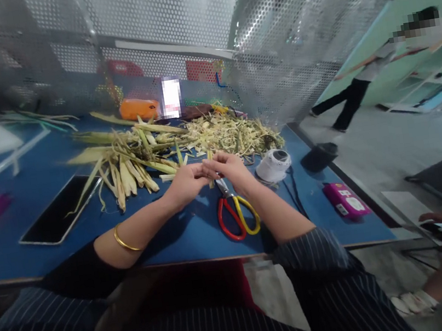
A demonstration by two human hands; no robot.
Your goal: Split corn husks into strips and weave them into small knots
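My left hand point(187, 184) and my right hand point(227, 169) meet over the blue table, fingers pinched together around a small piece of pale husk point(212, 182). Scissors point(234, 216) with one red and one yellow handle lie just below, their blades partly under my right hand. Behind my left hand lies a bundle of dry husks point(126, 171). A heap of shredded husk point(236, 132) spreads behind my right hand. To the right of that hand is a cone of white thread point(274, 166).
A tablet-like black panel point(59, 211) lies on the blue table point(166, 245) at left. A purple packet point(346, 200) and dark spool point(319, 157) sit at right. Perforated metal point(165, 13) stands behind. People are at the right.
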